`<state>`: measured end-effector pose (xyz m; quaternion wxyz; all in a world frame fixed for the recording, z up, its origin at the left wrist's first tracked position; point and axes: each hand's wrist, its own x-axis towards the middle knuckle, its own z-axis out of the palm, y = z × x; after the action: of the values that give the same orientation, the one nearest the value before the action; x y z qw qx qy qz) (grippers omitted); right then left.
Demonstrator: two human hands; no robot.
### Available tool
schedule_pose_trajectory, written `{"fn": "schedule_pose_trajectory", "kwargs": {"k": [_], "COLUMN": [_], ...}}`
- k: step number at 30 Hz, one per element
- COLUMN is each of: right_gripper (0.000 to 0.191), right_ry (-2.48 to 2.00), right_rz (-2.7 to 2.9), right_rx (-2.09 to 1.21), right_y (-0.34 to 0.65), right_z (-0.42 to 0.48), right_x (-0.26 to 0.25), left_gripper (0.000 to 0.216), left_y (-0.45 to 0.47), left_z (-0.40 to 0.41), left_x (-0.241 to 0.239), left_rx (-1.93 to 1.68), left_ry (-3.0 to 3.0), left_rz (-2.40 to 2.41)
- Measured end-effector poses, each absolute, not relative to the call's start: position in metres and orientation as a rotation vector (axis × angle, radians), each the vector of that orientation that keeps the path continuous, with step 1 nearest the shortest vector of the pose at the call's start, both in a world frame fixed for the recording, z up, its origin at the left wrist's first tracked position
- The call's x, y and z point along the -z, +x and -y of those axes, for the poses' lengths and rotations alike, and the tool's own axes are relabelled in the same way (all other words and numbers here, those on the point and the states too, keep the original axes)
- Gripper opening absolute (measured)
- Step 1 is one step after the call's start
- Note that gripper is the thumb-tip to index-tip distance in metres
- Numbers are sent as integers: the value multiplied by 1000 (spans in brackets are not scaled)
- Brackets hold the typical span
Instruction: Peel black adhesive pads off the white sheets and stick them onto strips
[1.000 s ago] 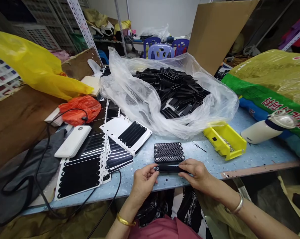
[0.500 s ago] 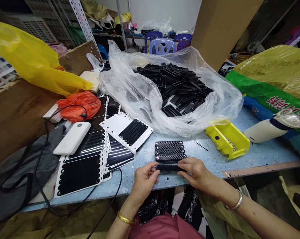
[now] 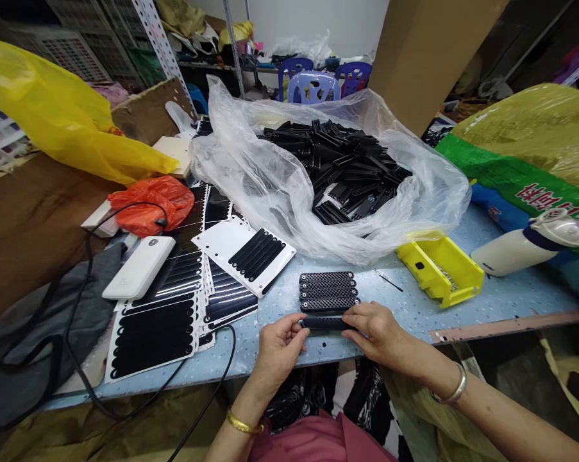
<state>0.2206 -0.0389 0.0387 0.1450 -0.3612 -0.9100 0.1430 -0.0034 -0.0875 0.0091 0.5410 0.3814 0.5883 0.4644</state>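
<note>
A narrow black strip lies level between my two hands, near the front edge of the table. My left hand pinches its left end between thumb and fingers. At the other end, the fingers of my right hand are closed on it. Just beyond sits a row of several black strips with a mesh pattern and a small metallic dot at the ends. To the left, a white backing sheet carries several flat black strips with rounded ends.
A clear plastic bag full of black strips spreads across the back. A yellow bin with small metal parts and a white bottle stand right. Sheets of black strips, a white power bank and a cable lie left.
</note>
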Motion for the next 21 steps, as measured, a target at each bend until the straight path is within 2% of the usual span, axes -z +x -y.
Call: {"fn": "schedule_pose_trajectory", "kwargs": {"k": [21], "right_gripper": [7], "right_ry": [-1085], "right_rz": [2763], "right_rx": [-410], "right_y": [213], "right_z": [34], "right_x": [-55], "left_gripper": [35], "left_y": [-3], "left_z": [86], "left_x": [-13], "left_rx": [-1078], "left_ry": [884], "left_rz": [-1411]}}
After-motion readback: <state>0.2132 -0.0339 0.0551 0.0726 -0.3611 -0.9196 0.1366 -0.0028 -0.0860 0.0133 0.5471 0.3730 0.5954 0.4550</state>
